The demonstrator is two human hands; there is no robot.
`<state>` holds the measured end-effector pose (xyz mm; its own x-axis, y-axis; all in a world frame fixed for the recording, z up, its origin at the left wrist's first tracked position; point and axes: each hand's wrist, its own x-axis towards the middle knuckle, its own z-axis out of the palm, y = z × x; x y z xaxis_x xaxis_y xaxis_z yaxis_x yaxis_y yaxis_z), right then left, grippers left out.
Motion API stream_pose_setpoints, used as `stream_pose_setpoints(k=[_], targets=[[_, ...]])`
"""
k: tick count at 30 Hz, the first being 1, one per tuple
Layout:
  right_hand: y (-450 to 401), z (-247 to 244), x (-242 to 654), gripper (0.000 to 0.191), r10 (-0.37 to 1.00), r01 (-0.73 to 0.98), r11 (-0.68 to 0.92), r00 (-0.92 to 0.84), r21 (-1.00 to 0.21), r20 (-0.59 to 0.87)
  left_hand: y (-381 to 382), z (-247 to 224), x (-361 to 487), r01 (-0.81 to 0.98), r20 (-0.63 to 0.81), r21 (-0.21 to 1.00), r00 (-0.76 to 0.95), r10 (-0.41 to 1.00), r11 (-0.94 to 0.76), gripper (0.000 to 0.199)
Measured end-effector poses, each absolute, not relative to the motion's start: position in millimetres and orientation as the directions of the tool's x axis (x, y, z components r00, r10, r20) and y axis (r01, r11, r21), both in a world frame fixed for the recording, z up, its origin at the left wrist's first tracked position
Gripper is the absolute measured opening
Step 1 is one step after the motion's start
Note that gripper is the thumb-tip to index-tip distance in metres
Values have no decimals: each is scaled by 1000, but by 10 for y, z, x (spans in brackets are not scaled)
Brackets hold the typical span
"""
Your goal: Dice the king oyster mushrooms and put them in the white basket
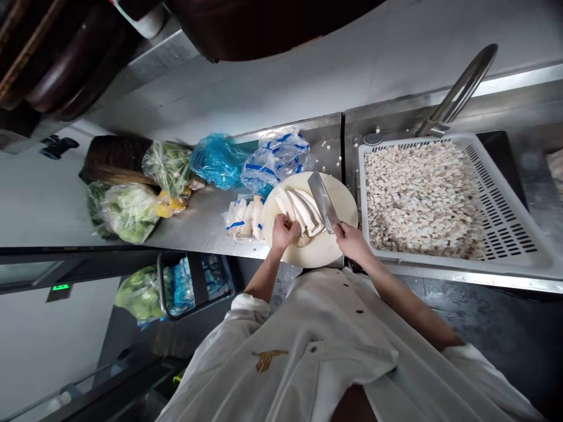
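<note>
A round white cutting board (345,196) lies on the steel counter, with long pale slices of king oyster mushroom (303,205) fanned across it. My right hand (350,241) is closed round the handle of a cleaver (322,202), whose broad blade stands over the right side of the slices. At their near left end, my left hand (285,231) has its fingers curled in against the mushroom, and the fingertips are partly hidden. Beside the board on the left, whole king oyster mushrooms (253,217) lie in an opened plastic bag.
Right of the board, a white perforated basket (523,234) holds chopped mushroom (422,199) below a steel faucet (460,88). Crumpled clear bags (277,158) and a blue bag (217,161) lie behind. Bagged greens (132,211) sit farther left. A loaded cart (162,287) stands below.
</note>
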<state>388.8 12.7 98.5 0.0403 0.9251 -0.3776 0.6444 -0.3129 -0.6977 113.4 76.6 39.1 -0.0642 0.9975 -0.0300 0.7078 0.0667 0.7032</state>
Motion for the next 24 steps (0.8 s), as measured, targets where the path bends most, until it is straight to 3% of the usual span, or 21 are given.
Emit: stream_pose_setpoints(k=[2,4,7,10,13,19,21,24], targets=[[100,977,3851,34,923,684,-310,50,-660,-382,740,421,1172,705,-117,684,-148,982,188,37],[58,964,3828,34,921,732,-307,67,-608,-385,647,462,1195,733,-108,647,-181,978,207,36],[-29,927,3828,35,910,798,-310,92,-517,-403,381,510,1232,827,91,558,-140,986,66,41],[-83,896,3821,35,894,844,-306,94,-441,-439,103,485,1292,862,56,502,54,997,-75,45],[-66,883,3797,37,882,861,-293,75,-416,-466,-73,398,1345,840,-42,523,193,980,-143,44],[5,811,3799,38,877,877,-284,75,-387,-474,-192,390,1167,746,-17,625,308,951,-230,34],[9,766,3802,38,884,881,-283,86,-380,-460,-63,456,951,733,11,650,253,967,-200,32],[0,707,3782,35,902,888,-276,107,-368,-418,396,591,466,768,85,640,-25,996,-35,31]])
